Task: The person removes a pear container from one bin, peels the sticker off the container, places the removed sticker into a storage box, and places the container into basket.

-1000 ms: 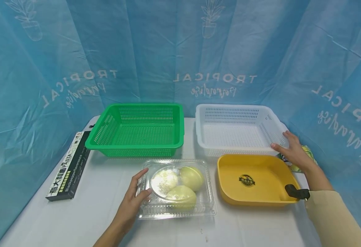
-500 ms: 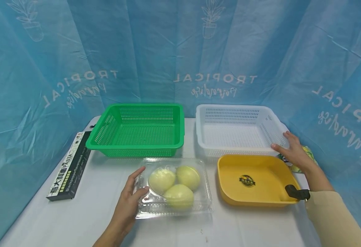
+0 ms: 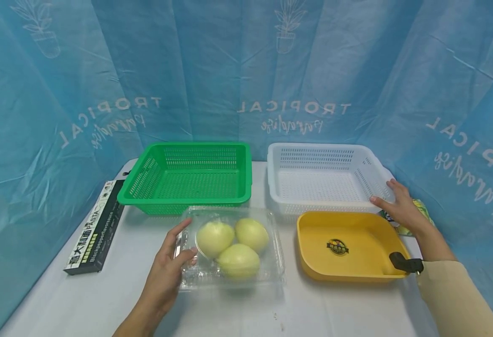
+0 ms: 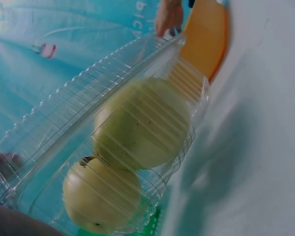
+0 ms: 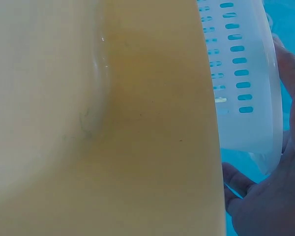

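My left hand (image 3: 165,269) grips the left edge of a clear plastic clamshell box (image 3: 276,252), thumb over its top. Inside lie three pale yellow-green round fruits (image 3: 239,260); one stem shows in the left wrist view, where two fruits (image 4: 142,123) are visible. The box hangs above the table, its shadow below it. At the far right, my right hand (image 3: 403,209) holds the near right corner of a white perforated basket (image 3: 334,206). In the right wrist view the thumb lies along the basket's rim (image 5: 274,98), with some fingers beneath.
A green basket (image 3: 187,201) stands behind the box. The yellow tray (image 3: 368,234) sits in front of the white basket, below my right forearm. A long black pasta box (image 3: 99,229) lies at left, and a green-yellow packet (image 3: 422,210) is partly hidden at right.
My left hand has lifted the clear box of fruits off the table and drawn it slightly left and toward the green basket. My right hand and the white basket stay put.
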A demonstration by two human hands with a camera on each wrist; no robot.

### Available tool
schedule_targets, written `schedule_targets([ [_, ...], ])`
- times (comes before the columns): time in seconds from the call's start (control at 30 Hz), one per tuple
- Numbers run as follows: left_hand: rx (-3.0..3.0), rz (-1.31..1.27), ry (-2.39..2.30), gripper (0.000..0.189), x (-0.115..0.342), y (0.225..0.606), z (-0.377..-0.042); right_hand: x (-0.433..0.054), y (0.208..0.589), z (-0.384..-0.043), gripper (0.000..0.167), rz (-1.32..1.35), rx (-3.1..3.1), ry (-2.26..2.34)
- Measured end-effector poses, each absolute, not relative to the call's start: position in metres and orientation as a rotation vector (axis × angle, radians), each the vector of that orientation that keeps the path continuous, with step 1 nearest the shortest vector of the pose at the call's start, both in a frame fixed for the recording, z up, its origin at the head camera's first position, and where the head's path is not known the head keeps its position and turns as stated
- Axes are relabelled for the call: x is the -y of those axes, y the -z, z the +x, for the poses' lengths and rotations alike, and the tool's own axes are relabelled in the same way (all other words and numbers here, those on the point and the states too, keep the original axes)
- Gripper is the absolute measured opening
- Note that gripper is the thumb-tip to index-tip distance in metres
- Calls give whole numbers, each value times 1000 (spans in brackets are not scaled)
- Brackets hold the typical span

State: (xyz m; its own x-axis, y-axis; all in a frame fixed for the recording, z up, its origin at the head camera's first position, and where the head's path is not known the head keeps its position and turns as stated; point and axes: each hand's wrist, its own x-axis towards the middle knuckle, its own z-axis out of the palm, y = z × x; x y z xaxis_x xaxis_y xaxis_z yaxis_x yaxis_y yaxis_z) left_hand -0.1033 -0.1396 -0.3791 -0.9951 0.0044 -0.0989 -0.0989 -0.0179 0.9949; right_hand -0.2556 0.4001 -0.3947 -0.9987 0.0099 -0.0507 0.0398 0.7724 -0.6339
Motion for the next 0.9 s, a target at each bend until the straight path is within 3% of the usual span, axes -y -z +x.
schedule_targets([
  [0.47, -2061, 3, -2275, 63, 124, 332, -115, -402, 396, -256, 101, 62, -2920, 1050],
  [0.9, -1981, 145, -2331, 64, 87, 319, -150, -402, 397, -256, 100, 26, -2910, 1069],
])
